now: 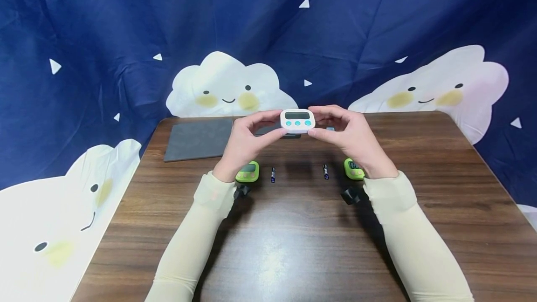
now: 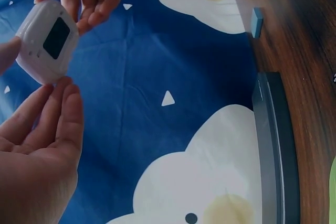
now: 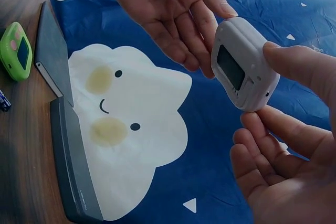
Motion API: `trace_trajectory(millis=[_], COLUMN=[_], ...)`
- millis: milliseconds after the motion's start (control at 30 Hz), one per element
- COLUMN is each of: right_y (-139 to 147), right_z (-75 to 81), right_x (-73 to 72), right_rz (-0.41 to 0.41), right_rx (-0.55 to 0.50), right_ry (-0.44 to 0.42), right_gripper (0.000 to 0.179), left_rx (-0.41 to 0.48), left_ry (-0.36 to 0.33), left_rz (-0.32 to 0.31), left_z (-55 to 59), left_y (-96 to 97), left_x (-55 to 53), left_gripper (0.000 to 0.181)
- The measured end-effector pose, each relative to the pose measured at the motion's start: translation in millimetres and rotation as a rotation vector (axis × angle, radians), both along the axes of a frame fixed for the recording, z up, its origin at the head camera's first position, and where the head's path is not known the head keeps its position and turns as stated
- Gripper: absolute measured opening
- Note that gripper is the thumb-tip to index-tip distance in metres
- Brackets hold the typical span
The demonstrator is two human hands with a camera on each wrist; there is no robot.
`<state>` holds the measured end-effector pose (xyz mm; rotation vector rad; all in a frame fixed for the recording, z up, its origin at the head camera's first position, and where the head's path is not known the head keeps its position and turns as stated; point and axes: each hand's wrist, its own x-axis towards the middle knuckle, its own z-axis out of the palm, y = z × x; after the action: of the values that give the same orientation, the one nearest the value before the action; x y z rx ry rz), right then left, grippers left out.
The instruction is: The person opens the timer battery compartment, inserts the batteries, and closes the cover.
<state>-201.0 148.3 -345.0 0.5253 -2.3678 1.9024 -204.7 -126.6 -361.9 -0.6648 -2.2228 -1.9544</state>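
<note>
A white digital timer (image 1: 298, 128) with a dark display and three teal buttons is raised above the table, its front toward the head camera. The left hand (image 1: 247, 138) pinches its left end between thumb and fingertips. At the opposite end, the right hand (image 1: 349, 129) grips it the same way. Both wrist views show the back of the timer (image 3: 244, 64), which bears a dark rectangle. Below the hands on the table lie one green timer (image 1: 248, 172) on the left, partly covered by the left wrist, and another green timer (image 1: 353, 169) beside the right wrist, its display showing digits.
Two small batteries (image 1: 273, 175) lie apart between the green timers. A flat dark grey board (image 1: 199, 140) sits at the back left. Behind the hands are a long dark box (image 3: 73, 161) and a small light-blue block (image 2: 256, 23). A patterned blue cloth hangs behind the wooden table (image 1: 327, 255).
</note>
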Motion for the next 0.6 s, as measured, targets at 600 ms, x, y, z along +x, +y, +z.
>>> trace_trajectory(millis=[600], right_y=[-6.7], right_z=[-4.7], right_x=[4.4], right_rz=[-0.044], right_rx=[-0.062], right_ry=[0.068], right_gripper=[0.037], left_rx=[0.059], left_ry=[-0.094], left_rz=[0.001], left_z=[-0.1], left_y=[-0.4], left_x=[0.0], left_gripper=[0.040])
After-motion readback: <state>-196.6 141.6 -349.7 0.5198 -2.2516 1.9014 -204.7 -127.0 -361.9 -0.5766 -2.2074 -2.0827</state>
